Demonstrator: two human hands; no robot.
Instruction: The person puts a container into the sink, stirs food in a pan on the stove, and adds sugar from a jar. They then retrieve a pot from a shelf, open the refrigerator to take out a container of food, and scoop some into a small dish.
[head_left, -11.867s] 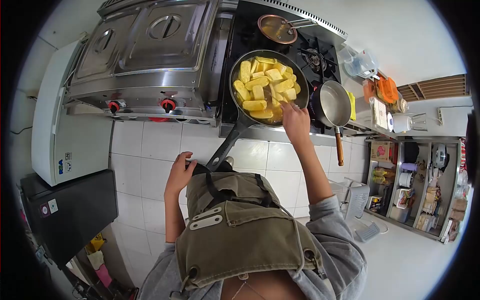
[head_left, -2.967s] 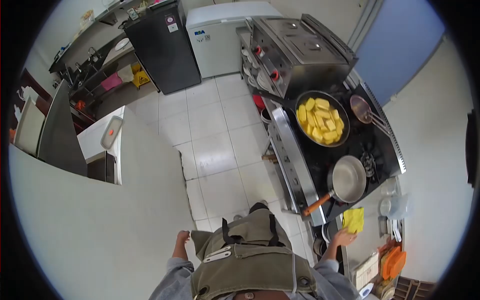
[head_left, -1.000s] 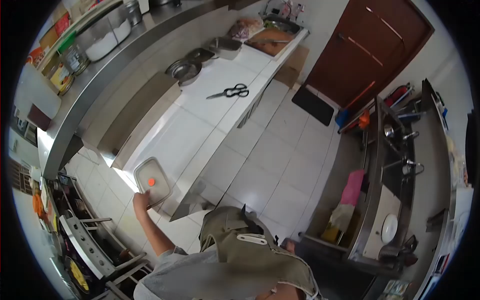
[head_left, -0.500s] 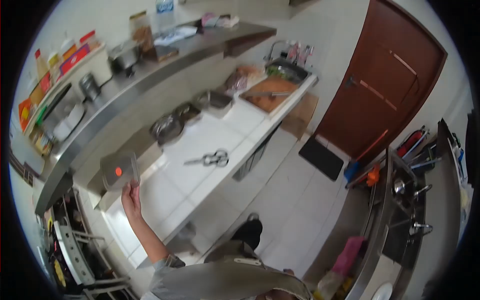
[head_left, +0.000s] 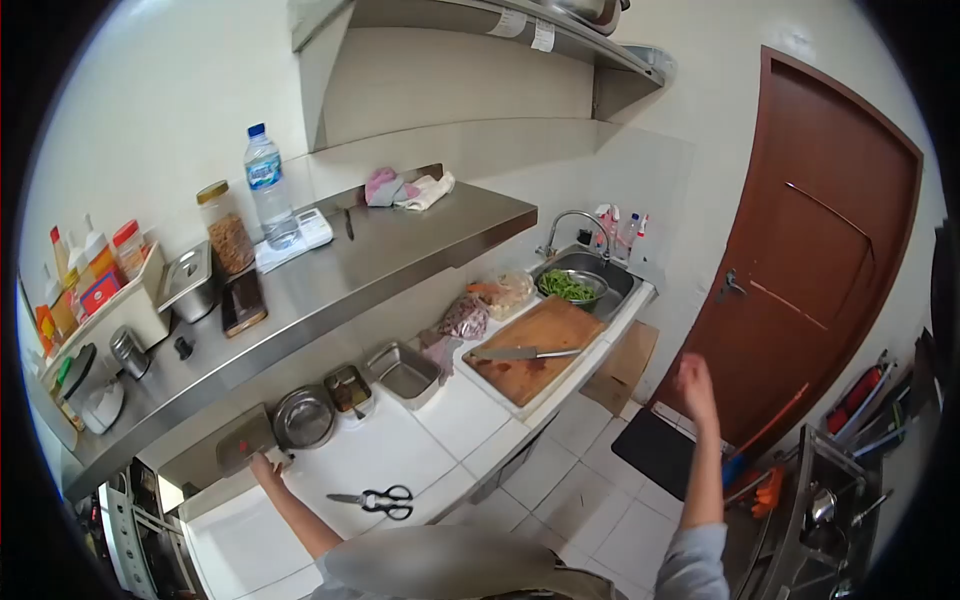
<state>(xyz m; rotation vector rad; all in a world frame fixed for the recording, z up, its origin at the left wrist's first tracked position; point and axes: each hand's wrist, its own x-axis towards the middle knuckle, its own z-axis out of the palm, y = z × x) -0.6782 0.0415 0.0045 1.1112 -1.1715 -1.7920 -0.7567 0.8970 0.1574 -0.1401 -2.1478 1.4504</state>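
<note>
My left hand (head_left: 267, 470) pinches the near edge of a clear plastic container (head_left: 240, 437) at the left end of the white counter. A small orange-red spot shows in it. Just beside it sit a round steel bowl (head_left: 304, 418) and a small glass dish (head_left: 349, 393) with a utensil in it. Black-handled scissors (head_left: 385, 502) lie on the tiles to the right of my left forearm. My right hand (head_left: 694, 387) is raised over the floor in front of the door, fingers curled, with nothing visible in it.
A knife (head_left: 520, 353) rests on a wooden cutting board (head_left: 535, 375) beside the sink (head_left: 622, 298), where a bowl holds green vegetables (head_left: 567, 286). A steel tray (head_left: 403, 373) stands nearby. The steel shelf (head_left: 420, 235) overhangs the counter, carrying a water bottle (head_left: 268, 185) and a phone (head_left: 244, 304).
The view has swung up and right. My left hand has moved the clear container down toward the counter's back, near the steel bowl. My right hand has come into view.
</note>
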